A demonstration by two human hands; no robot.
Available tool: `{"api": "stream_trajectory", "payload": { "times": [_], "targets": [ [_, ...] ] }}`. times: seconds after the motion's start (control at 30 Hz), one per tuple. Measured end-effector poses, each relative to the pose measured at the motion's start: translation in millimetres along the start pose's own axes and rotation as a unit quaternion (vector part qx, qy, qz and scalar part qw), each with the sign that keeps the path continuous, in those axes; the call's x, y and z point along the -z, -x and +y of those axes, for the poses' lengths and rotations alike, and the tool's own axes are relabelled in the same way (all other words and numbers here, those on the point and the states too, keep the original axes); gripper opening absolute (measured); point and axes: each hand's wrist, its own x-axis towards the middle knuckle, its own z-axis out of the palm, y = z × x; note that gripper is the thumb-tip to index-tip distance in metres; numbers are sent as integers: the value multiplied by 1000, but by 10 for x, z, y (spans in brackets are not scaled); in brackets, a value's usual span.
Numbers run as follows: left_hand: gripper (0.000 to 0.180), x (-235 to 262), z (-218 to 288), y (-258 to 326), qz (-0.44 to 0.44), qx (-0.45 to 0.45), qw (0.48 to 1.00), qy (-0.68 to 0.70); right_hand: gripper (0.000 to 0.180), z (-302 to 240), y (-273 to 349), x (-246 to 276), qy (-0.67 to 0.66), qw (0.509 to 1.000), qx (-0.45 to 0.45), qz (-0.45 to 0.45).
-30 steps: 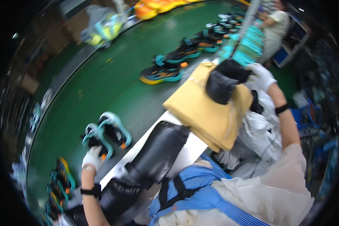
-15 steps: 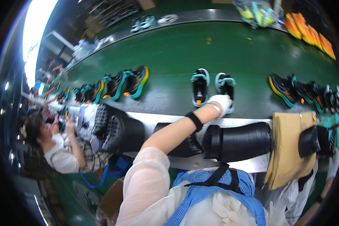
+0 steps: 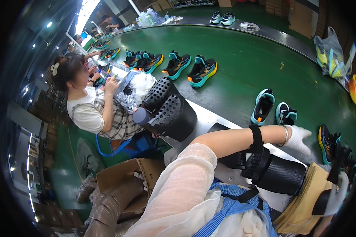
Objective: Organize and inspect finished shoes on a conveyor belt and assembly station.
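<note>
My left hand, in a white glove, reaches right over the near edge of the green work surface. Its fingers are spread and nothing shows in them. Just beyond it stand a black sneaker with teal trim and a similar shoe. On its other side is a dark running shoe with a yellow and teal sole. At the lower right rim, a partly seen forearm ends in white, glove-like cloth; I take it for my right hand, but its fingers cannot be made out.
More sneakers line the surface leftward. Black ribbed cylinders, perforated black bins and brown paper sheets stand along my edge. A co-worker sits at the left, behind an open cardboard box. A plastic bag lies far right.
My left hand has come off the right-hand shoe of the pair and moved right, fingers spreading. The view has swung left, showing more of the co-worker and boxes.
</note>
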Motion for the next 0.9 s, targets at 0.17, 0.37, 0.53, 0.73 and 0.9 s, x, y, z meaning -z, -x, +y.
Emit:
{"api": "stream_trajectory", "payload": {
  "times": [0.17,0.37,0.53,0.73,0.9],
  "targets": [
    [96,26,97,271,-45,24,894,445,36,-1354,-534,-733,-29,986,153,-68],
    [53,61,21,275,8,-73,864,497,36,-1590,-574,-995,-11,980,198,-33],
    [46,227,-1,449,11,-80,941,330,34,-1794,-620,-1067,-24,971,237,-24],
    [32,173,-90,285,55,-73,928,362,49,-1588,-513,-1163,-233,967,38,-91],
    [42,105,-119,156,49,-115,898,421,48,-1526,-564,-1145,-182,968,-88,-150]
  ]
}}
